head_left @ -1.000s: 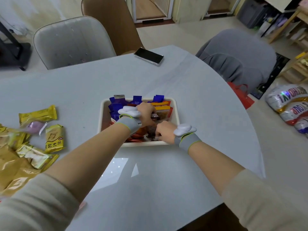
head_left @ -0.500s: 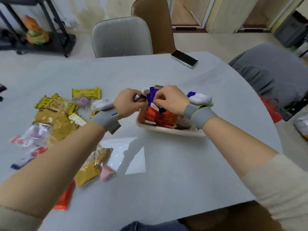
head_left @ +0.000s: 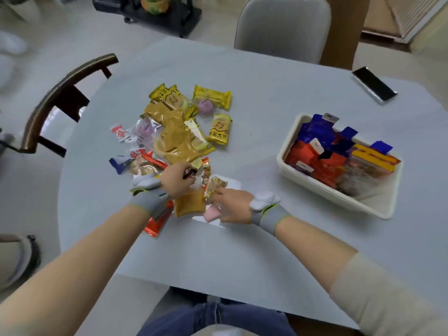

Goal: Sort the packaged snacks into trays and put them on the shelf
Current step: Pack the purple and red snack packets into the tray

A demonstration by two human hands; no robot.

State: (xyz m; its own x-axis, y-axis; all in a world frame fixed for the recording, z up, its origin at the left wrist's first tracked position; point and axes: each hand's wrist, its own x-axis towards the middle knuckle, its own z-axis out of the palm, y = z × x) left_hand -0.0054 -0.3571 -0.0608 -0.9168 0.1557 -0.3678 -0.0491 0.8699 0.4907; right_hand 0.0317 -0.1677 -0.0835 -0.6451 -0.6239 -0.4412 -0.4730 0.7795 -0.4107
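Both hands are down at the near edge of the loose heap of yellow, orange and clear plastic snack packets (head_left: 179, 132) on the pale grey table (head_left: 261, 98): the left hand (head_left: 175, 181) curls round a small dark brown wrapped sweet (head_left: 189, 172), while the right hand (head_left: 232, 206) pinches a speckled orange-and-white packet (head_left: 214, 186). Sorting seems well under way, since the cream rectangular plastic tray (head_left: 315, 184), well apart to the right, already holds blue, red and orange packs. Next, I judge, each held piece must be carried across to the tray; no shelf for it is clearly in view.
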